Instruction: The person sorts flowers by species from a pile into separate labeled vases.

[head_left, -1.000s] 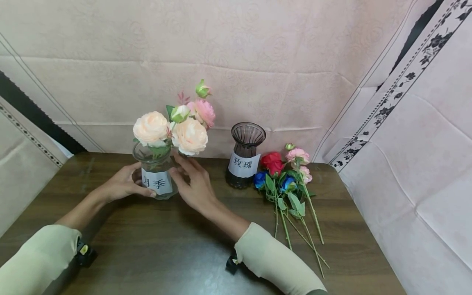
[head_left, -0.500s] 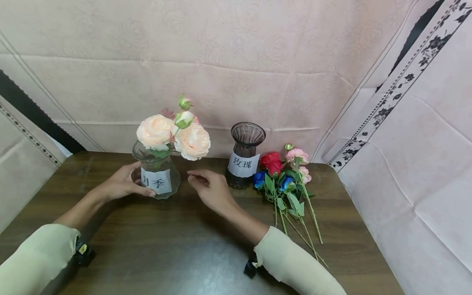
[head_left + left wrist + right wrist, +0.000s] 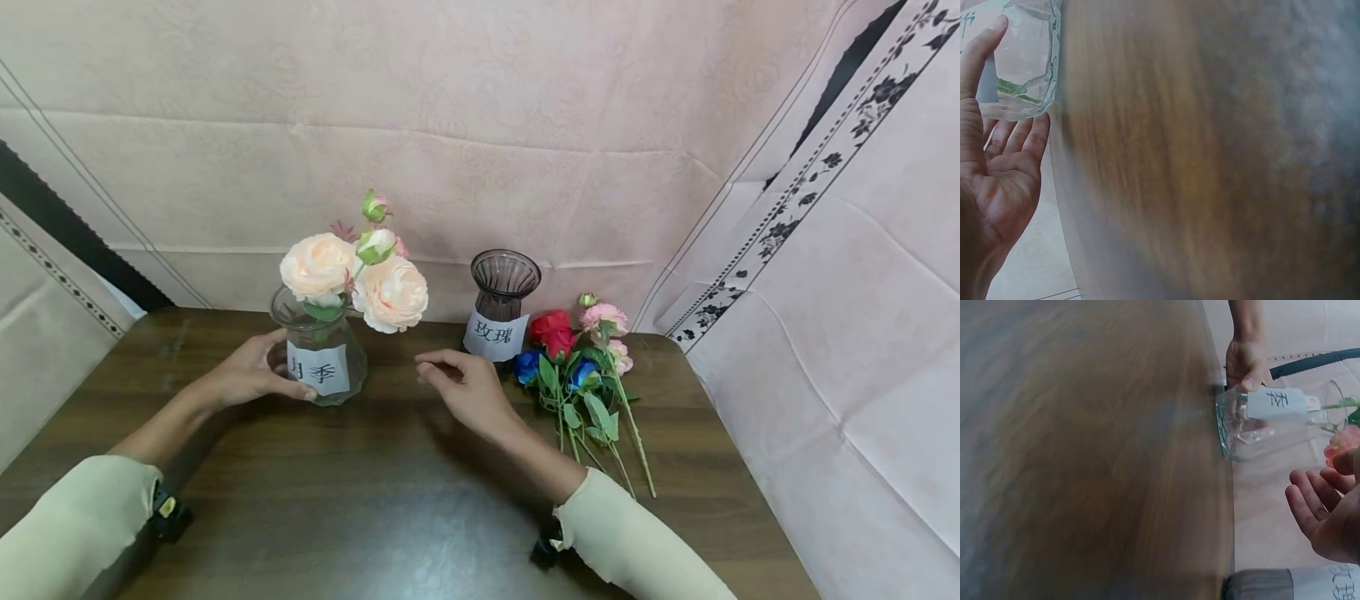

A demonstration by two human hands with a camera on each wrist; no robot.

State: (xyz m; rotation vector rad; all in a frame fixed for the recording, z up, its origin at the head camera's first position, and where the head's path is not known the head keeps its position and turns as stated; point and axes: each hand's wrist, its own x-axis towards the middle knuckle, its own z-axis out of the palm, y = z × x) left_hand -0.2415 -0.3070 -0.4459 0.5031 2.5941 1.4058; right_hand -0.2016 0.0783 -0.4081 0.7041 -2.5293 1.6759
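Observation:
My left hand (image 3: pixel 247 372) holds the clear glass vase (image 3: pixel 354 367) low on its left side, thumb across the white label's edge. In the left wrist view the vase base (image 3: pixel 1029 103) sits between thumb and fingers. Peach flowers (image 3: pixel 318 265) and a pink-tipped bud (image 3: pixel 374 207) stand in it, leaning right; a pink bloom is mostly hidden behind them. My right hand (image 3: pixel 474 393) hovers in front of the dark glass vase (image 3: pixel 506 279), fingers loosely bent, nothing between them. The right wrist view shows those relaxed fingers (image 3: pixel 1300 509) apart from the clear vase.
Right of the dark labelled vase lie a red rose (image 3: pixel 553 332), blue roses (image 3: pixel 583 373) and pink flowers (image 3: pixel 604 317), their green stems pointing toward me. The brown wooden table (image 3: pixel 360 500) ends at a pale cloth backdrop (image 3: pixel 480 100).
My right hand has left the flowers at the clear vase and moved right, toward the dark vase. The flowers have settled lower and leftward. My left hand stays on the clear vase.

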